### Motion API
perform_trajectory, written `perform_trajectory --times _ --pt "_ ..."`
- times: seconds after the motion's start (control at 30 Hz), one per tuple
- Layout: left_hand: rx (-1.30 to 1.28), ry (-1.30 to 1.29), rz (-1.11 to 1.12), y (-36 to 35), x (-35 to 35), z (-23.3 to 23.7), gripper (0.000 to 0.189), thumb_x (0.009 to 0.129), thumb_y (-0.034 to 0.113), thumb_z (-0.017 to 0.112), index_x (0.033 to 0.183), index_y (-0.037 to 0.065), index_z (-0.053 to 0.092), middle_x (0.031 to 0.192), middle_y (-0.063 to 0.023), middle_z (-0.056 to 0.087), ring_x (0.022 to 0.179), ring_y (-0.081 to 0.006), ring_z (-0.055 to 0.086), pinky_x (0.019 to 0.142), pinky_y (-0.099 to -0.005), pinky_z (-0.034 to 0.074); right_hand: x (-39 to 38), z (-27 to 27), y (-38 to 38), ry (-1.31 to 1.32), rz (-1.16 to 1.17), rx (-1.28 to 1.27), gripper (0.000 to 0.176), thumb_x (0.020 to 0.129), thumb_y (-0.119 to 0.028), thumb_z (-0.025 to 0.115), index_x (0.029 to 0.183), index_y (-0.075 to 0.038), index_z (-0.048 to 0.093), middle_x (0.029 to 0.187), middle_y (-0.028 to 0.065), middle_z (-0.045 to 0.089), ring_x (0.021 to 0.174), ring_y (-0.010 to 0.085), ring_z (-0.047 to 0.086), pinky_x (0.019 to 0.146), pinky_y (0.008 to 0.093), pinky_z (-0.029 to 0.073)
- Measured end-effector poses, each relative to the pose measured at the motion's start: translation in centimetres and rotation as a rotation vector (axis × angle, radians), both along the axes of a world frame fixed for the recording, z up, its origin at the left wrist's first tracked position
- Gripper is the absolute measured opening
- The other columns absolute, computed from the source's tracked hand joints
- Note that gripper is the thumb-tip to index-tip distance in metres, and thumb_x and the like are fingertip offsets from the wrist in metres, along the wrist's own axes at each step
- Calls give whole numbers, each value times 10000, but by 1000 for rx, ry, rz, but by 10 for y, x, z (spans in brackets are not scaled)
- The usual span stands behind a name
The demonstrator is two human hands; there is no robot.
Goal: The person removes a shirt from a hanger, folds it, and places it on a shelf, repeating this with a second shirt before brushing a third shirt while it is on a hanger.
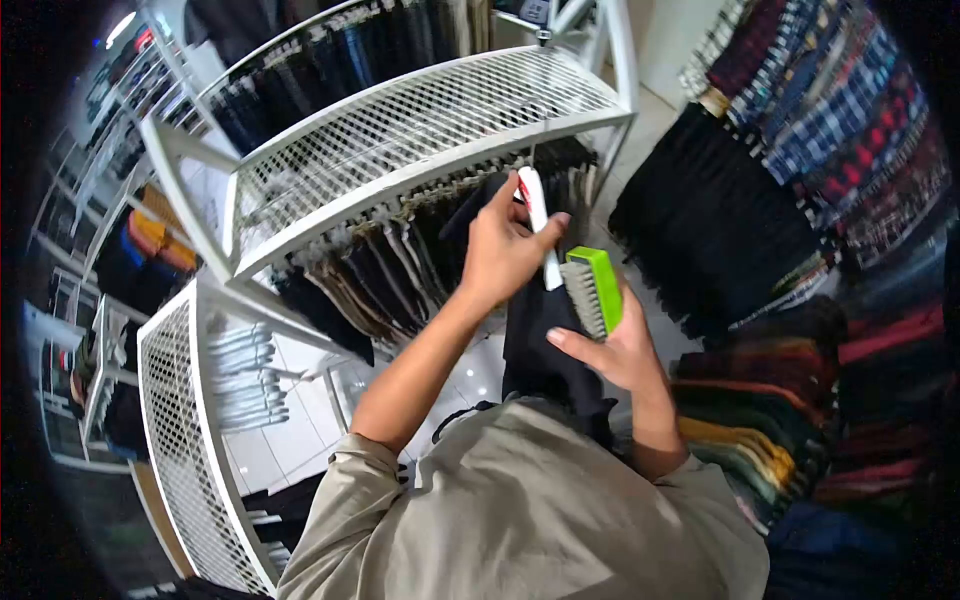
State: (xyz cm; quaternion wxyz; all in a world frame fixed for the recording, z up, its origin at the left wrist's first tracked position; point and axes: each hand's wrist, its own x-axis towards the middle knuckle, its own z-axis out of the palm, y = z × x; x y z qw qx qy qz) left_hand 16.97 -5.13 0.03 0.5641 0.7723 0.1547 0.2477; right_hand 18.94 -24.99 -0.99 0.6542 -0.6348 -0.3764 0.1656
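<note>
My left hand (pixel 500 252) is closed around a white hanger (pixel 537 205) with a red mark near its upper end. The hanger's thin metal hook points up toward the rack. Dark cloth, which looks like a pair of black trousers (pixel 540 345), hangs below it in front of my body. In my right hand (pixel 625 345) is a bright green scrubbing brush (pixel 602 285). Its pale bristles face left, close to the lower end of the hanger. My right thumb reaches across below the bristles.
Ahead stands a white mesh-topped rack (pixel 400 125) with trousers (pixel 390 265) hanging under it. Another white mesh rack (pixel 185 420) is at left. To the right hang black trousers (pixel 700 210) and checked shirts (pixel 840 110). Coloured garments (pixel 750 440) fill the lower right.
</note>
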Motion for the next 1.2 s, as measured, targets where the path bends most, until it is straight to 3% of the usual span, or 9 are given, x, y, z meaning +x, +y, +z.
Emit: perform_trajectory --times 0.17,0.3,0.5,0.6,0.7,0.9,1.03,1.13,1.2 --pt "-175 11 -200 12 13 0 380 1012 147 612 1344 -33 566 984 -102 719 725 -125 666 633 -271 543 24 -8 0 111 -290 42 597 968 -228 693 1449 13 434 1254 168 616 1148 244 597 1002 365 460" --pt "-164 106 -282 28 -8 10 385 1065 206 545 1397 13 511 1060 -94 694 774 -124 650 647 -267 525 48 -21 13 -578 -534 -5 616 969 -245 687 1464 14 426 1276 217 560 1179 341 560 1024 410 435" --pt "-192 34 -108 39 -55 14 350 1087 355 496 1277 69 569 709 31 491 570 -58 434 511 -233 355 75 -43 49 -895 -551 7 726 908 -285 755 1496 -25 418 1221 235 503 1096 382 532 914 460 474" --pt "-395 70 68 57 -94 14 407 1069 439 512 1241 76 578 710 39 485 508 -36 362 444 -220 290 104 -49 58 -898 -828 -42 707 917 -286 747 1489 -41 412 1210 246 505 1067 401 544 900 486 480" --pt "-465 116 162 76 -134 7 398 1065 448 516 1247 101 584 691 50 452 505 -30 340 432 -209 261 128 -76 57 -552 -1005 -190 654 981 -387 654 1478 -38 411 1211 239 525 1116 425 555 919 494 473" --pt "-450 106 300 78 -178 4 392 1057 459 531 1231 114 597 682 53 445 502 -20 334 432 -200 256 16 -30 113 -813 -531 91 724 918 -341 741 1465 22 433 1184 227 575 1077 373 561 916 469 460" --pt "-444 97 333 69 -190 10 373 1066 446 516 1228 120 600 670 68 424 505 -14 323 434 -202 248 -23 -49 148 -1013 -218 141 780 896 -362 757 1527 -66 406 1125 165 520 1035 334 532 864 449 455" --pt "-428 93 368 77 -212 5 406 1066 458 505 1287 128 591 695 53 454 507 -22 310 441 -209 240 14 -63 164 -932 -417 198 783 916 -310 742 1532 -26 351 1154 193 515 1052 345 516 868 470 455" --pt "-413 74 429 80 -229 3 394 1064 451 519 1246 113 605 694 45 462 498 -23 325 430 -206 238 43 -79 160 -643 -571 -17 681 969 -296 687 1498 -2 377 1227 234 510 1062 393 532 883 481 454"
